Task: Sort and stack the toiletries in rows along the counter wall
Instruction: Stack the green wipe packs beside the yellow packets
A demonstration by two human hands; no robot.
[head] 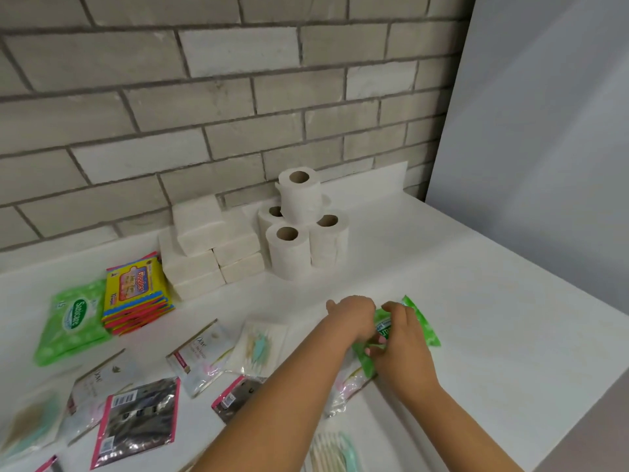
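Note:
A green wet-wipes pack (422, 321) lies on the white counter (459, 274) right of centre. My left hand (352, 316) grips its left end and my right hand (403, 342) pinches its middle with curled fingers. Against the brick wall stand stacked toilet rolls (299, 229) and a pile of white tissue packs (207, 247). Further left lie a stack of yellow-and-red Giggles packs (136, 294) and another green Sanicare wipes pack (73, 321).
Loose sachets lie across the near counter: clear Dove packs (199, 352), dark pink-edged packs (136, 424), a packet with pastel sticks (262, 345). More pastel sticks (328, 451) lie at the bottom edge. A grey wall (544, 131) closes the right side.

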